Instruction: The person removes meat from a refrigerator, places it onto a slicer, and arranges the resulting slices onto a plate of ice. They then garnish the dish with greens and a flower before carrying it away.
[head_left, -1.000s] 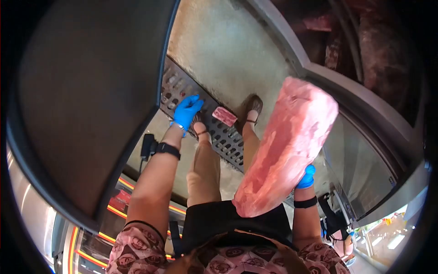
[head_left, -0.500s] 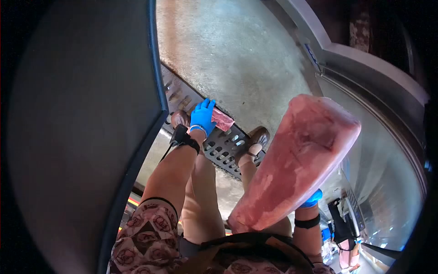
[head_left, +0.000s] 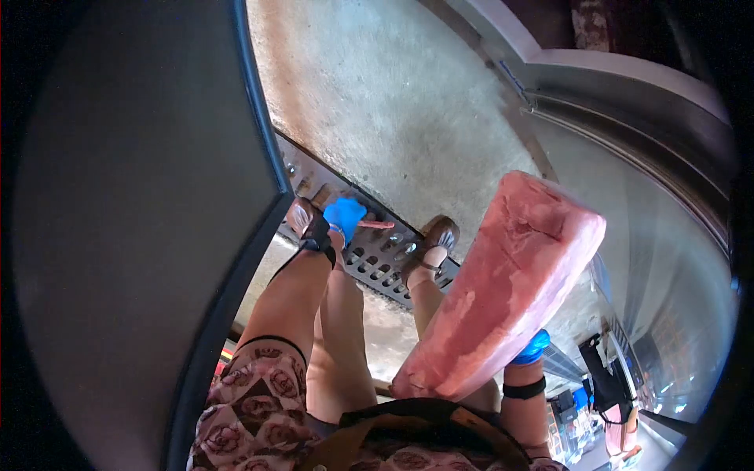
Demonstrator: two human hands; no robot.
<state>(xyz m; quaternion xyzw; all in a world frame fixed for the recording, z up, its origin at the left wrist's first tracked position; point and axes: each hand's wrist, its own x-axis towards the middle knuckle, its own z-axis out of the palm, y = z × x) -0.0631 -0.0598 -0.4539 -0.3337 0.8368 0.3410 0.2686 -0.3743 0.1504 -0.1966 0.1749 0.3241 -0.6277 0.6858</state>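
My left hand (head_left: 343,217), in a blue glove, is closed on a small slice of raw meat (head_left: 378,225). The slice shows nearly edge-on, low over the perforated floor grate. A large, long slab of raw pink meat (head_left: 503,286) fills the space in front of my body on the right. Beneath its right side, my blue-gloved right hand (head_left: 532,348) bears its weight; the fingers are mostly hidden by the slab.
A dark panel (head_left: 141,204) with a blue-edged rim stands close on my left. Concrete floor (head_left: 393,102) lies ahead, crossed by the slotted metal grate (head_left: 375,271) at my feet. A curved metal surface (head_left: 660,259) is on the right. Another person (head_left: 616,400) stands at lower right.
My left hand has turned and dropped slightly, so the small slice now shows its thin edge instead of its face. The large slab has tilted a little, still on my right hand.
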